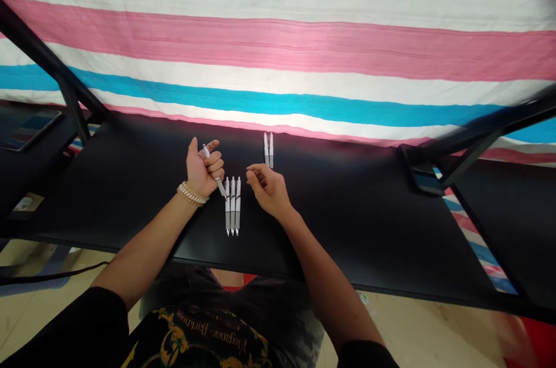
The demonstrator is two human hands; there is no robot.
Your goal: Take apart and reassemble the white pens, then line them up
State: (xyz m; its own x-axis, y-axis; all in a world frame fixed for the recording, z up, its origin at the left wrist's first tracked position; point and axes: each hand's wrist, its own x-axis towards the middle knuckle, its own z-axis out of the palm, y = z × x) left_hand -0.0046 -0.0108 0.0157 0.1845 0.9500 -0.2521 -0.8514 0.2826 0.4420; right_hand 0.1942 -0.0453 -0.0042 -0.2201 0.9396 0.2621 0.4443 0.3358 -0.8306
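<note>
My left hand [204, 168] is turned palm up, its fingers curled around a white and grey ballpoint pen [220, 186] that slants across the palm. Three matching pens [233, 206] lie side by side on the black table, just below and to the right of that hand. To their right hovers my right hand [268, 187], loosely bent, thumb and fingers a little apart, with nothing visible in it. Beyond its knuckles two more pens [268, 149] lie together, their lower ends partly hidden by the hand.
A black table [343, 217] stretches left and right, with a striped pink, white and blue cloth [278, 49] behind it. Black metal struts [72, 101] rise at the left, others [467, 153] at the right. A dark flat object [30, 129] lies at the far left.
</note>
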